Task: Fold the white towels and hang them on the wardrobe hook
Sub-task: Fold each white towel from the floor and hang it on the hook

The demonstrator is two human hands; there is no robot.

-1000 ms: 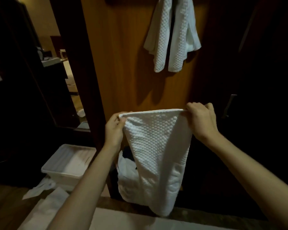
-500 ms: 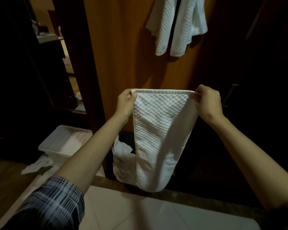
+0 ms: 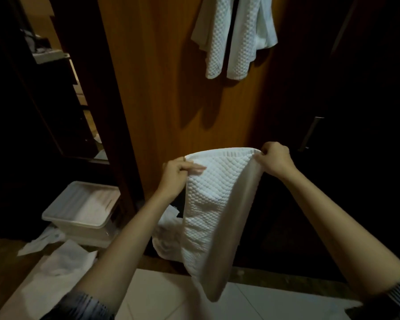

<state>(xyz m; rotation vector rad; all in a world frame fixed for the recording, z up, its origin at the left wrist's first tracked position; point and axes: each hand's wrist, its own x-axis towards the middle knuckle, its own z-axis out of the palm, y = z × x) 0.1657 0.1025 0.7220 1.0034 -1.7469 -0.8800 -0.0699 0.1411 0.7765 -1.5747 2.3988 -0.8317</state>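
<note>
A white waffle-textured towel (image 3: 213, 204) hangs folded lengthwise in front of me, its lower end reaching to the floor tiles. My left hand (image 3: 178, 172) pinches its top left corner and my right hand (image 3: 274, 158) grips its top right corner. The top edge curves between them and the right side turns toward me. Higher up, two white towels (image 3: 231, 35) hang against the orange wooden wardrobe door (image 3: 162, 88); the hook itself is hidden above the frame.
A white plastic bin (image 3: 83, 211) stands on the floor at the left, with white cloths (image 3: 56, 266) lying beside it. More white fabric (image 3: 166, 239) is bunched behind the held towel. A dark door with a metal handle (image 3: 311, 132) is at the right.
Both hands have come closer together and lower with the towel. Its top edge now bows instead of being stretched flat, and the right side has swung toward me.
</note>
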